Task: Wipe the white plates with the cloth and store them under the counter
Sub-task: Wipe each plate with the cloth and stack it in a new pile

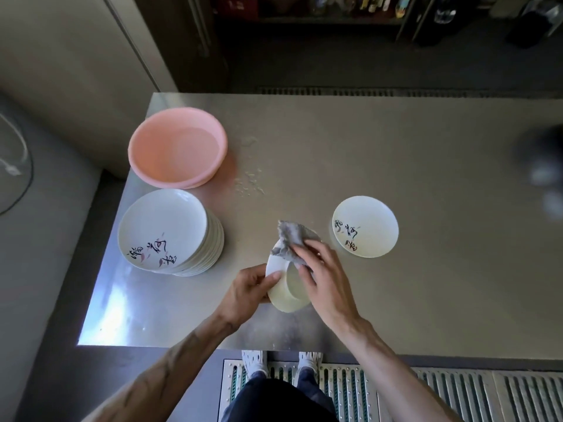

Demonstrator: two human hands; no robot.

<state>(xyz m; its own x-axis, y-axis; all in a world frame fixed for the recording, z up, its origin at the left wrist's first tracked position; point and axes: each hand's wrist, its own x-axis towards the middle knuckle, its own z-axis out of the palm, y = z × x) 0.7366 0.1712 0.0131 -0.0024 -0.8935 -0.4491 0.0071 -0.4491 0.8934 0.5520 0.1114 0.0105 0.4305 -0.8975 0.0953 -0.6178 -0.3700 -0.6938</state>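
The white plate [288, 292] is held up off the worktop [396, 147], above its near middle, just in front of the person. It is tipped steeply on edge, with its underside and foot ring turned up toward the camera. Seen this way it reads as a narrow oval whose long axis runs from the near edge away and slightly to the right.

The left grip [248, 287] grasps the plate's left rim, thumb lying on the underside and fingers curled behind. The right grip [323, 275] holds the grey cloth [288, 236] against the plate's far upper part, fingers laid over the cloth. The cloth bunches up above the fingers and hides the far rim.

Just to the right, apart from the hands, a single plate [365, 226] lies flat and face up, with dark brush lettering near its front. To the left stands a stack of plates [170, 229], the top one bearing the same lettering and small pink marks. Behind the stack, almost touching it, sits a pink basin [131, 153] at the worktop's far left corner. Water drops [249, 181] speckle the steel beside the basin.

Below the near edge, two pale shoes [254, 360] stand on a metal floor grating [350, 388].
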